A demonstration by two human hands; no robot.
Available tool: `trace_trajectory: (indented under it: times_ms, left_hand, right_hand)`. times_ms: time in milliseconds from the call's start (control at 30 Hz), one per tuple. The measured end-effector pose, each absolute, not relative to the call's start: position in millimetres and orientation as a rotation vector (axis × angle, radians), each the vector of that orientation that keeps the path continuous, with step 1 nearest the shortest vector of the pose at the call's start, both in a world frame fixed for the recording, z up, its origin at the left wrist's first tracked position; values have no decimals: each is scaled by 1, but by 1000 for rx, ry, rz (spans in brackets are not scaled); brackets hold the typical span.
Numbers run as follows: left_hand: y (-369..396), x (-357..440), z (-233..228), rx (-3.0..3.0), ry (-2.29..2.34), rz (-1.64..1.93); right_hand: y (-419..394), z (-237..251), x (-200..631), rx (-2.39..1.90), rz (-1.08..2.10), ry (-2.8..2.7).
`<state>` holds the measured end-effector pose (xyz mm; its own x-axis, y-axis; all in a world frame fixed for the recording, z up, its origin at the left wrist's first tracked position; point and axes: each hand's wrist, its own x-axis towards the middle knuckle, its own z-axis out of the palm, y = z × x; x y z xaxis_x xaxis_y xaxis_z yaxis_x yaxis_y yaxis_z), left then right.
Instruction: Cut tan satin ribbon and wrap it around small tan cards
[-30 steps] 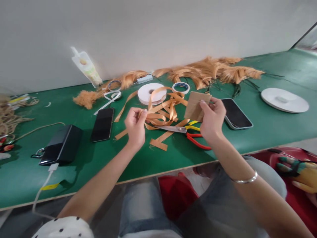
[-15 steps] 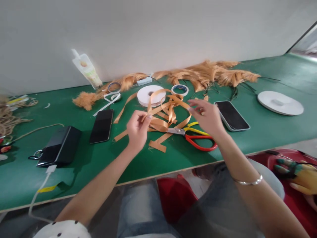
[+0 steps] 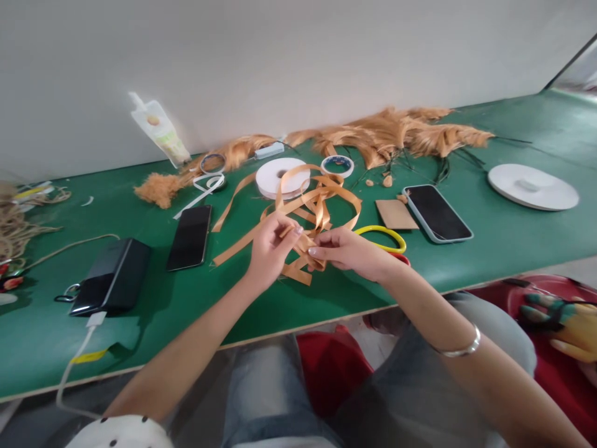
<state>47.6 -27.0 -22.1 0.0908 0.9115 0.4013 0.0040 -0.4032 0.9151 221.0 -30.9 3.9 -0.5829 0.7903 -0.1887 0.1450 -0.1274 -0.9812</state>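
1. The work surface is a green table, running along a plain pale grey wall.
2. Against the wall at the back lie tan bristly tufts with dark stems, and a pouch leans there further left.
3. On the left part of the table sit a black box with a white cable plugged into its front and, to its right, a dark phone.
4. On the right part, a second phone lies just beside a square of cardboard, with a white disc beyond.
5. In the middle, a white spool lies flat next to a heap of loose ribbon, with a tape roll behind the heap.
6. The folded ribbon is between the two hands, raised in front of the heap.
7. The left hand pinches its left end, thumb against fingers.
8. The right hand pinches its right end, also thumb to fingers.
9. The scissors show yellow and red handles beside the right hand; their blades are hidden.
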Motion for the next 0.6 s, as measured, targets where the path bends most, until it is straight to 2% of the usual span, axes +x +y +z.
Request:
trace_trajectory:
  times_ms: [167,333,600]
  left_hand:
    - [-23,47,-26,1357,910,1433]
    - [-20,44,-29,1313,951,1508]
    - [-19,49,-26,994,940,1530]
  right_hand:
    - [-29,0,220,-993,1964,-1457]
    - [-31,-1,215,-1098,1996,-1139]
    - [-33,-12,203,-1097,1690,-1082]
